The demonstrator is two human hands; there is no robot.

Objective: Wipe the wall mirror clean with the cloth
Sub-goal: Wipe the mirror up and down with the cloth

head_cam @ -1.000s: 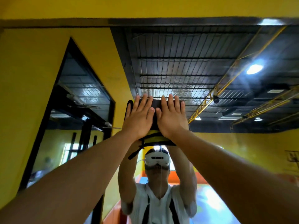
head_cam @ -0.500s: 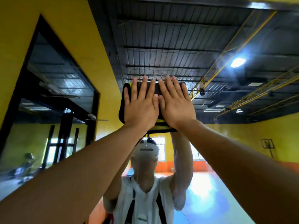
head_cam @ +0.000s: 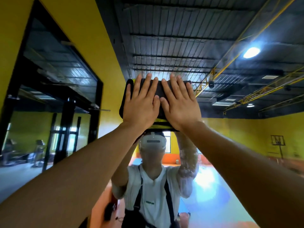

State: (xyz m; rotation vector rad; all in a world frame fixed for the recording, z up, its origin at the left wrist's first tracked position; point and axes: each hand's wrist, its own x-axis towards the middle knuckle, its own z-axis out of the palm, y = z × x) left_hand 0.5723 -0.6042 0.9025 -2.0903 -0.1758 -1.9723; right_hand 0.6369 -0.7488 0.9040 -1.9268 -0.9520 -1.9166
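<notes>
Mirror (head_cam: 246, 170) reflected yellow walls (head_cam: 105, 46), dark ceiling (head_cam: 181, 38). Left hand (head_cam: 141, 106) and right hand (head_cam: 179, 106) pressed cloth (head_cam: 158, 89) flat-fingered, splayed wider than before.

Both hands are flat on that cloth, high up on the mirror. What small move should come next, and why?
Probably slide the cloth down and slightly to the right, pressing with both palms. The left hand and right hand pin it flat, high on the mirror. Whitish smears show on the glass below the right hand and look unwiped.
</notes>
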